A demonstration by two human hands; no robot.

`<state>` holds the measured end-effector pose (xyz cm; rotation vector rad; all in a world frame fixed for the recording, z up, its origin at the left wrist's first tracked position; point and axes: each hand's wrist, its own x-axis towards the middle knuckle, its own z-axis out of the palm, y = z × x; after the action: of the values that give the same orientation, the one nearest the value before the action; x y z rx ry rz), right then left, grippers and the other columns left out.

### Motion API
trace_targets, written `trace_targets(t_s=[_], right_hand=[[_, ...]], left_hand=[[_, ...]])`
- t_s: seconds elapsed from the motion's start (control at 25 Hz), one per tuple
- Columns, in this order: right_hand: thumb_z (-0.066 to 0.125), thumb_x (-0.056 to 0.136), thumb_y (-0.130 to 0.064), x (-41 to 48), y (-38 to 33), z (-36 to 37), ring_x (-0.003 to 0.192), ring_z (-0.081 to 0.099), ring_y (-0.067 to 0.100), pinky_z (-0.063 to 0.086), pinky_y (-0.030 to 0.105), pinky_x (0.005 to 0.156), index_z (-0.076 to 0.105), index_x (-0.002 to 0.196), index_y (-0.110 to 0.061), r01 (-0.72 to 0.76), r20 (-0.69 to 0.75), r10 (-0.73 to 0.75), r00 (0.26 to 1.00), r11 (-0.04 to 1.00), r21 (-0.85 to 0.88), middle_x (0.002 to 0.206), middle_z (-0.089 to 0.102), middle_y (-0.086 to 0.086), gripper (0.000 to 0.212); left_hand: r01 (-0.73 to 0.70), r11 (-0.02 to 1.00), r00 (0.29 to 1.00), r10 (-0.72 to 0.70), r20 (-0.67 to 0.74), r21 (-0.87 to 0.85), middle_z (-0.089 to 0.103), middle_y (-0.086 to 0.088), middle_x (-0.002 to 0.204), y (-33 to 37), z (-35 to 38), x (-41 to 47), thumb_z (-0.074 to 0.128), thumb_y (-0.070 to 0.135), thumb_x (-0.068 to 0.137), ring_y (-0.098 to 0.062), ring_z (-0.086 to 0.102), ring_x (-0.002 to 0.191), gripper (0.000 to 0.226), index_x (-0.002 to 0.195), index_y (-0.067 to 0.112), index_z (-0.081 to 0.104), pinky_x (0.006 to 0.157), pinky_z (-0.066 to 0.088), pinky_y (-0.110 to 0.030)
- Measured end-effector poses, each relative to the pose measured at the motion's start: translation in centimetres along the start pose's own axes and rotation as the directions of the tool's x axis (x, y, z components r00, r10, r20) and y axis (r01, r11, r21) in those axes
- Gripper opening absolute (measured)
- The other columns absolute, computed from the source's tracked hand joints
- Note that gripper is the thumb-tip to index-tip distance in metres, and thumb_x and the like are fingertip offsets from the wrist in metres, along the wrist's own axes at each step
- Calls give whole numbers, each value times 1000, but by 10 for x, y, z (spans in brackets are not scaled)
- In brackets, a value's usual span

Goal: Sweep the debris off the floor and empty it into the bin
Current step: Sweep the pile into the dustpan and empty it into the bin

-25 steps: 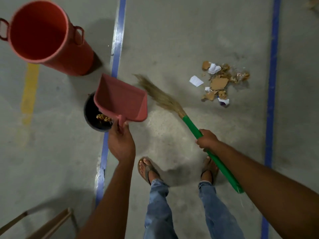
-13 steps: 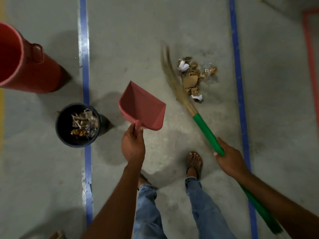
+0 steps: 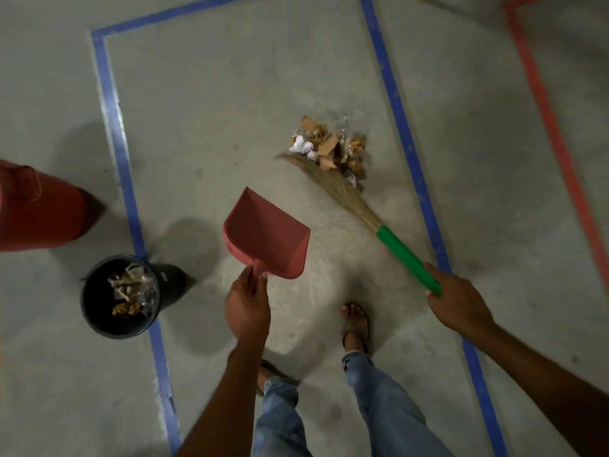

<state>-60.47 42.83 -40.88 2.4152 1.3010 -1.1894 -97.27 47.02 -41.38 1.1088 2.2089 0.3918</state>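
Gripping with the left hand point(image 3: 247, 308), fingers and thumb curled round the narrow stem of a red plastic dustpan point(image 3: 268, 235), and holding its smooth, wedge-shaped scoop tilted, open mouth pointing away. Grasping with the right hand point(image 3: 456, 303) the glossy green sleeve on the handle of a grass broom point(image 3: 407, 258), fist wrapped round the sleeve's near end. Slanting the broom away and to the left, and laying its long, straw-coloured bristles point(image 3: 333, 183), fanned and slightly blurred, against the near edge of the debris point(image 3: 329, 146). Touching there a loose heap of torn brown cardboard, crumpled white paper and crinkled clear wrappers on the rough grey concrete floor point(image 3: 230, 110), well apart from the bin.

Looking down, at the left, on a small round black bin point(image 3: 171, 282) sitting on a line of blue tape point(image 3: 112, 127) and holding more paper scraps and wrappers. Catching beyond it, at the left edge, part of a large red tub point(image 3: 39, 212) with a loop handle. Catching at the far right a line of red tape point(image 3: 543, 110). Standing in worn blue jeans point(image 3: 385, 400) and flat sandals, one foot forward.
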Motion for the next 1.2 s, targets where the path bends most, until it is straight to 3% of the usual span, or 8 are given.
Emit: trace_targets(t_s=[0.24,0.32,0.44,0.56,0.72,0.88,1.04,1.2], right_hand=[[69,93,-16,-51,37,-50,122,61,24,47,35,103,46,150,-31,-5,26,-2,1000,965,264,140,61,4,63],[71,93,-22,-52,32,-57,120,62,25,46,32,98,46,150,-31,-42,-8,46,999,957,288,135,64,4,63],[69,89,-46,-4,8,-59,109,66,29,50,35,90,46,150,-29,-64,-112,92,989,971,232,123,69,8,67],[71,91,-40,103,-22,-54,117,63,35,50,40,97,52,145,-21,-31,-199,72,977,979,203,131,66,14,61],[69,83,-31,247,-50,-51,97,67,36,53,36,79,62,129,-31,45,-184,-47,982,999,-14,111,72,14,46],[66,83,-16,322,-31,-29,90,67,43,54,40,72,50,147,-28,99,-187,-176,967,927,-363,107,69,23,67],[65,85,-18,327,23,14,68,59,34,55,43,63,38,154,-27,185,-192,-279,941,898,-400,89,61,14,75],[66,86,-17,305,52,41,72,62,33,55,42,61,35,154,-30,267,-141,-354,924,865,-424,101,63,11,77]], left_hand=[[-6,1000,999,8,47,-28,76,-3,108,53,23,22,58,39,103,-17,66,92,34,125,17,70,76,40,-27],[6,999,998,-3,59,-51,76,-2,106,57,33,39,58,43,102,-18,66,92,36,124,19,71,76,41,-27],[64,993,995,-55,85,-104,77,1,104,45,67,77,57,55,99,-20,70,95,45,125,21,71,75,47,-29],[169,971,979,-145,145,-172,76,3,103,23,117,120,61,56,96,-21,70,98,46,122,20,72,85,56,-37],[240,950,960,-201,193,-202,71,0,72,-18,176,184,70,53,91,-31,72,84,26,94,28,76,79,60,-47],[138,973,985,-115,129,-183,76,-2,87,-44,222,259,73,47,91,-23,74,92,35,114,20,79,76,51,-30],[-19,993,987,38,155,-119,73,7,88,-32,252,310,70,50,94,-12,69,89,37,118,23,77,81,54,-32],[-114,990,976,126,180,-78,70,5,88,-14,277,327,67,46,97,-16,67,86,37,120,18,75,76,52,-32]])
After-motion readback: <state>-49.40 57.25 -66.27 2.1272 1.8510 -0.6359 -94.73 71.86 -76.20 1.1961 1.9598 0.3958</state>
